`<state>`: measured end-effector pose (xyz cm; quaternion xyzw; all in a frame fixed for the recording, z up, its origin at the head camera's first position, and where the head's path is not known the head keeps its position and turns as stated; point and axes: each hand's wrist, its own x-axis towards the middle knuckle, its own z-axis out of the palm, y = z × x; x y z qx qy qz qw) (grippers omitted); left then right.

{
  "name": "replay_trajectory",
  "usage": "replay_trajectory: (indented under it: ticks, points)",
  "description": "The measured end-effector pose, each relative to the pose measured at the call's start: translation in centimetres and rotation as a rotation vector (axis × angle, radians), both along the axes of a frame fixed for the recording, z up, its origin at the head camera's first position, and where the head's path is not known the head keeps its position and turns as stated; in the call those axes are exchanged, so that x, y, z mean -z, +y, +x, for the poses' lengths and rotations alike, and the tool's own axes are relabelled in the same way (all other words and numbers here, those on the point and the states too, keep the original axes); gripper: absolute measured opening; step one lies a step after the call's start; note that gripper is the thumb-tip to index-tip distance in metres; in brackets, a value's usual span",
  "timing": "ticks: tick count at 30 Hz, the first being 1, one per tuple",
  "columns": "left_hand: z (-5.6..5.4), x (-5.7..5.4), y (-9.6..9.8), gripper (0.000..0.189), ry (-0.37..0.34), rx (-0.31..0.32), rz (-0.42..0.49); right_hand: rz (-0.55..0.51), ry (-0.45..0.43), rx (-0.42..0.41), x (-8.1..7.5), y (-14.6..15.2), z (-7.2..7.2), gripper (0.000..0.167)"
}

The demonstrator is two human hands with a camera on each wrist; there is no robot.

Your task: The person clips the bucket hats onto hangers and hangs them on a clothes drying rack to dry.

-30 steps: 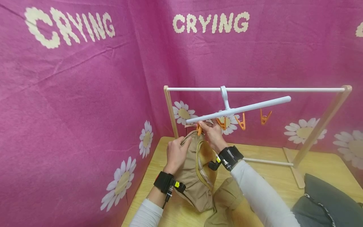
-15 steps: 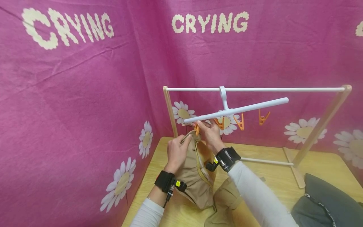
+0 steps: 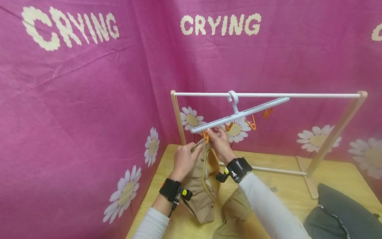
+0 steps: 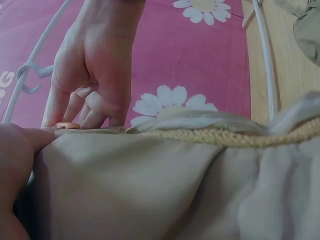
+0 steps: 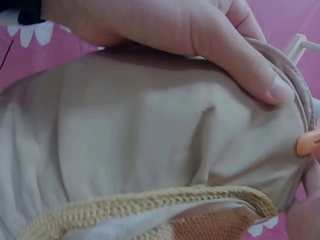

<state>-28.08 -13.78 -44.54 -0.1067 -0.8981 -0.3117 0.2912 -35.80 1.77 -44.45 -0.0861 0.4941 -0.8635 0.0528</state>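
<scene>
The left hand (image 3: 184, 161) is pinching a creased tan cloth garment (image 3: 198, 194); at its two o'clock, the right hand (image 3: 222, 146) is gripping an orange plastic clip (image 3: 206, 136).

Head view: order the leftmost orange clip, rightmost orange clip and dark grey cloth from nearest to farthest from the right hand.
1. Leftmost orange clip: against the right hand.
2. Rightmost orange clip: right, under the hanger's raised end.
3. Dark grey cloth: lower right, on the table.

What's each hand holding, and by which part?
Left hand: tan cloth item, by its upper edge. Right hand: orange plastic clip, seemingly by its upper end.
</scene>
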Motion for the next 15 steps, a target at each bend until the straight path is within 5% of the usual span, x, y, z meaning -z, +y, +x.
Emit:
replay_trajectory:
  ticks: [9, 15]
  points:
    - [0.0, 0.1, -0.6, 0.031, -0.016, -0.051, -0.058, 0.153, 0.024, -0.019, 0.5, 1.3, 0.2, 0.047]
    - [0.2, 0.6, -1.3, 0.02, -0.028, -0.083, -0.03, 0.213, 0.088, -0.05, 1.6, 2.4, 0.5, 0.048]
